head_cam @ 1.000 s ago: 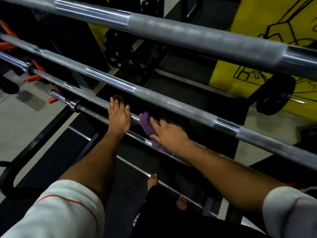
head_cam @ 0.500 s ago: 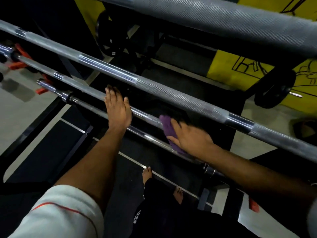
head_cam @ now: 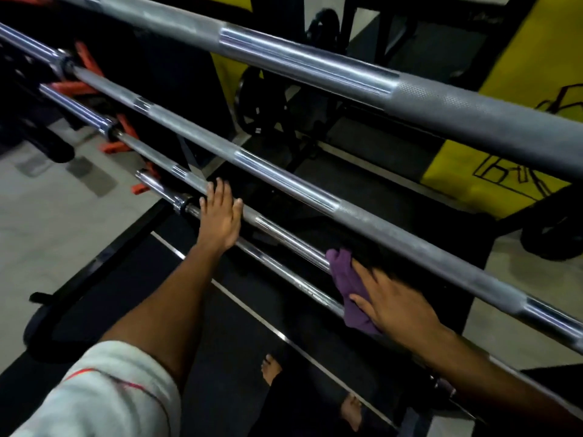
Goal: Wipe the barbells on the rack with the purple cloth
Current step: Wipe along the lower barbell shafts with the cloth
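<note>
Several steel barbells lie in parallel on the rack, running from upper left to lower right: a thick top barbell, a second barbell, a third barbell and the thin lowest barbell. My left hand rests flat across the two lower bars near their left collars, fingers straight. The purple cloth is draped over those same two bars further right. My right hand presses on the cloth with spread fingers; the fingertips are blurred.
Behind the rack stand a black weight plate and a yellow wall panel. Orange rack parts sit at the far left. Another plate is at right. My bare feet stand on the black floor mat.
My right hand has slid the purple cloth to the right along the lower bars, away from my left hand. My left hand has stayed on the bars.
</note>
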